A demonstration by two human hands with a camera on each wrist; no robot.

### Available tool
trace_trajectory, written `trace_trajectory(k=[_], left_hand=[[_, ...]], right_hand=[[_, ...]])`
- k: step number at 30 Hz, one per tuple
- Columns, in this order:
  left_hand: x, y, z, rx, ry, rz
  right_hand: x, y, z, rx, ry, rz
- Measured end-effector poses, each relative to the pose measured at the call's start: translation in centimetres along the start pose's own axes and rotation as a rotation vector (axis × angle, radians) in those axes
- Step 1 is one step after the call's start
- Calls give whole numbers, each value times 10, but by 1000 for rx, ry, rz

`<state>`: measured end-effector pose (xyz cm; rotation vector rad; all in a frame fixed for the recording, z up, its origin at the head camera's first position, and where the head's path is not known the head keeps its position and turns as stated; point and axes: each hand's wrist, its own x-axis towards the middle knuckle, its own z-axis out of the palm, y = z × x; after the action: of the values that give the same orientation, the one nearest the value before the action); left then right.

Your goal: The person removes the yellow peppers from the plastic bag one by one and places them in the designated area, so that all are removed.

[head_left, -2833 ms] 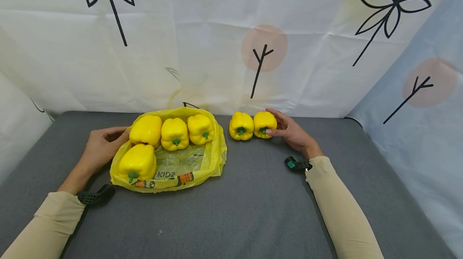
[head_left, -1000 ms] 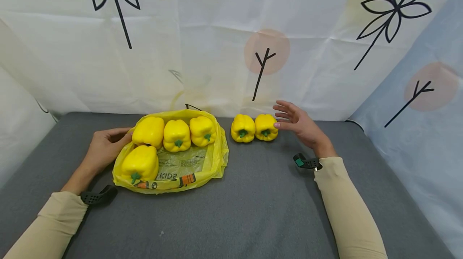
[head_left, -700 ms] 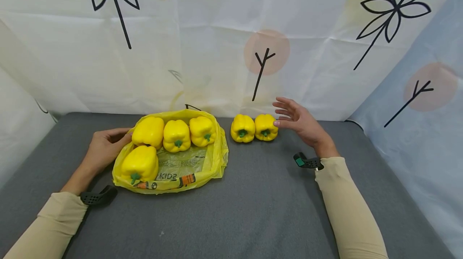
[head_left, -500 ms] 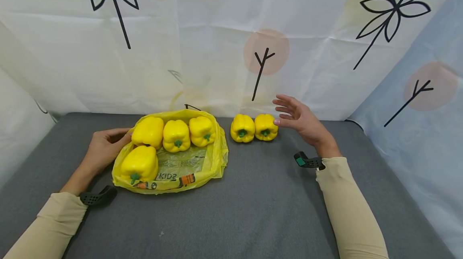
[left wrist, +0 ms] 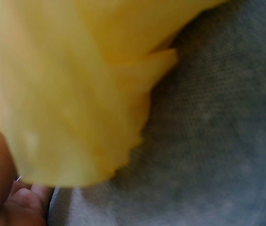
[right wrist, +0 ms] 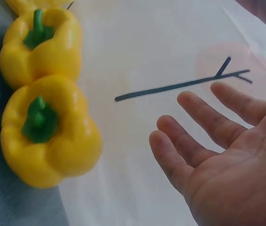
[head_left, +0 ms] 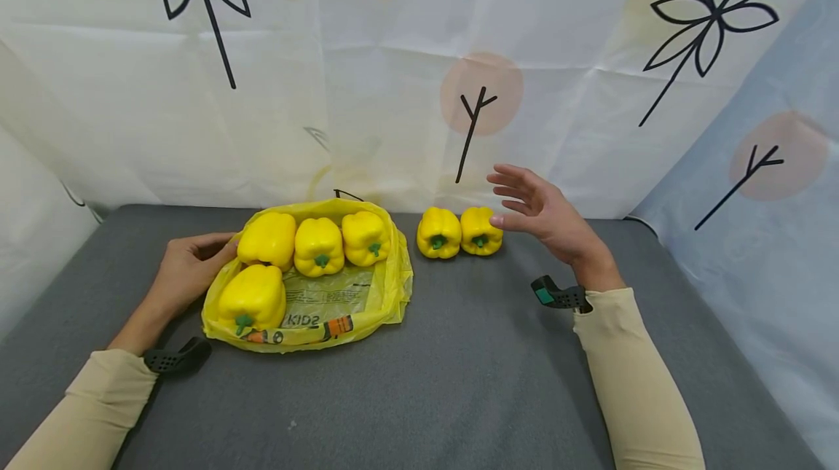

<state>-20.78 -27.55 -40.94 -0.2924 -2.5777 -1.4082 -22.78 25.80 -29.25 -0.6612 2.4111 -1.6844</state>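
A yellow plastic bag (head_left: 387, 302) lies on the left part of the table, its mouth rolled wide. Several yellow bell peppers (head_left: 319, 247) sit inside along its back and left. My left hand (head_left: 190, 266) grips the bag's left rim; in the left wrist view the yellow plastic (left wrist: 71, 117) hides much of that hand. Right of the bag, two more yellow bell peppers stand side by side, the left one (head_left: 438, 232) and the right one (head_left: 478, 226). Above and right of the right pepper (right wrist: 50, 132), my right hand (head_left: 544, 215) is raised with fingers spread, holding nothing.
A dark grey cloth covers the table (head_left: 419, 397). Behind it hangs a white patterned curtain (head_left: 367, 91), close to the two loose peppers. A bluish curtain (head_left: 780, 259) borders the right side.
My right hand has let go of the right loose pepper, moved off to the right and risen, its fingers opening. My left hand and the bag stay in place.
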Motion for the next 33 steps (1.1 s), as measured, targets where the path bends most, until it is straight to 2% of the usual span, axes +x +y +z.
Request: trace_trajectory(k=[12, 33], left_hand=[[0, 1, 0, 5, -3, -4], [2, -3, 1, 7, 1, 3]], right_hand=[[-4, -17, 10, 0, -33, -54], [-2, -28, 29, 11, -76, -93]])
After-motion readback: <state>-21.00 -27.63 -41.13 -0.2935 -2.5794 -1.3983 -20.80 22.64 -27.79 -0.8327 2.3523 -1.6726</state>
